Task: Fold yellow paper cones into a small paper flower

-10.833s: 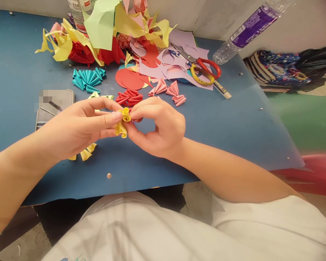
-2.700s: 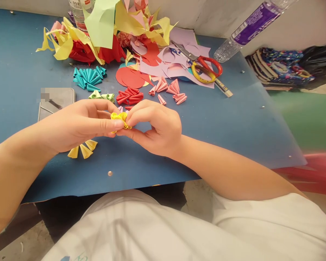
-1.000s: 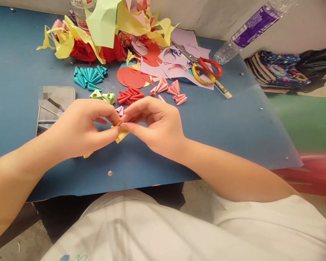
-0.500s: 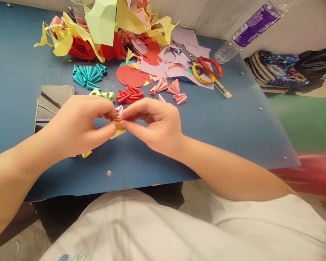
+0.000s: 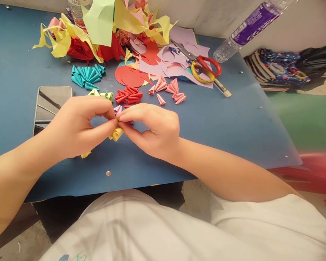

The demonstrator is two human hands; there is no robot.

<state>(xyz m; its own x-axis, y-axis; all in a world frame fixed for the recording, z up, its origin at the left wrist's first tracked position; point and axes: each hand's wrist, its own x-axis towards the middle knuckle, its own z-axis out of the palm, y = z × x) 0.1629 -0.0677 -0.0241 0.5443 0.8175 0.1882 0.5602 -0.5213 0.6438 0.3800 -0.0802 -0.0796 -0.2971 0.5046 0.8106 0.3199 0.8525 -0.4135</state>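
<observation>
Desk [image 5: 220, 134]: along the back edge, heaped paper scraps [image 5: 99, 21]; at the back right corner, a bottle [image 5: 250, 27]. Left of it, scissors [image 5: 202, 61] lie on cut sheets [image 5: 157, 68]. Paper cones [image 5: 129, 95] cluster before the scraps, phone [image 5: 47, 105] to their left. Nearer the front edge, a paper roll [image 5: 116, 134] between left hand [image 5: 81, 127] and right hand [image 5: 154, 128].

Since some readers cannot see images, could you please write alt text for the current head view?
A left hand and a right hand pinch rolled yellow paper over a blue table. Beyond lie teal paper cones, red paper cones, pink paper cones and scissors with red and yellow handles among lilac paper scraps; a phone lies near the left hand.
</observation>
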